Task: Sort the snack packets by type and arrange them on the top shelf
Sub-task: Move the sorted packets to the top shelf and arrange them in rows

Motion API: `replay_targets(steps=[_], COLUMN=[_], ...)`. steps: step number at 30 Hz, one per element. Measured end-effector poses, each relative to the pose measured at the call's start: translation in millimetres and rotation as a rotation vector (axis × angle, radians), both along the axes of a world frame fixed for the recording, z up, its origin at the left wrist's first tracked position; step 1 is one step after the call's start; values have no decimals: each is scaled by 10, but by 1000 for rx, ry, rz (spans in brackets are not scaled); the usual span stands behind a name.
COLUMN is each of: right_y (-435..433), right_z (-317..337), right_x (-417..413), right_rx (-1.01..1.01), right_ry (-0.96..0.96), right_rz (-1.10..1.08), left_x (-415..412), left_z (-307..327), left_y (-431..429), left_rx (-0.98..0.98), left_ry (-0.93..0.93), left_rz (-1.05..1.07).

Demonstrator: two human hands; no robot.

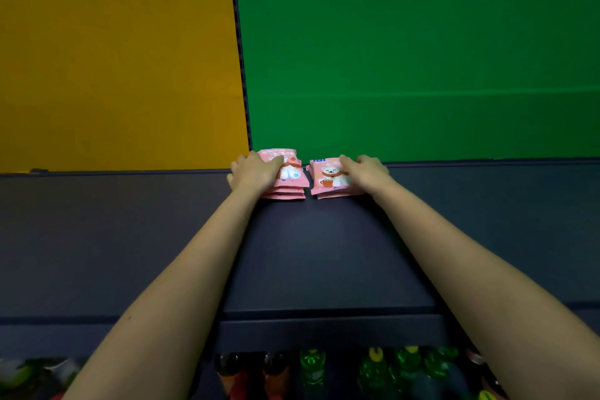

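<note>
Yellow fills the wall to the far left of the fingers: a yellow panel (113, 58) that meets a green panel (422, 42) at a dark seam (240, 58) running down towards the back of the top shelf (324, 253), a dark navy surface. The left hand (256, 170) reaches to the rear of that shelf and rests on the left stack (292, 172) of pink snack packets, which lies flat against the wall just right of the seam. Its fingers (276, 163) lie fairly straight across the top packet, covering the stack's left part. The printed white cartoon animal shows to the right of the fingertips, and the edges of several packets show stacked below. Just beside it, with a narrow gap between, lies the right stack (328, 177) of the same pink packets, also flat at the back of the shelf, the top one showing a smiling white animal with a cup. The right hand (370, 169) rests on this stack's right side, its fingers (345, 162) loosely extended over the top packet and pointing left. Whether either thumb hooks round a packet edge cannot be told. Nearer than both hands, below the shelf's front edge, blurred green and dark bottles (311, 367) stand on a lower level.
</note>
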State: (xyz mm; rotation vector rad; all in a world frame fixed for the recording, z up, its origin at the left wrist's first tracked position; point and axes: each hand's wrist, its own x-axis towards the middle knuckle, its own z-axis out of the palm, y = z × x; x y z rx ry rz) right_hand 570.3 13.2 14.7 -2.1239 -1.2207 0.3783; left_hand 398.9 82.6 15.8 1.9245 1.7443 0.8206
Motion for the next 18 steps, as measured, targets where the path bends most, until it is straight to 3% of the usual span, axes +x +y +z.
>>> replay_targets(steps=[3, 9, 14, 18], right_y=[-331, -1340, -2400, -3300], right_z=[143, 226, -15, -407], right_x=[74, 182, 181, 248], right_rx=[123, 356, 441, 405], right_ry=[-3, -87, -93, -149], right_rz=[35, 43, -37, -180], left_x=[-21, -78, -21, 54], left_z=[110, 314, 194, -100], left_y=[-131, -726, -1564, -2263], left_rx=[155, 419, 579, 578], left_ry=[63, -35, -9, 70], left_rz=[-29, -431, -701, -909])
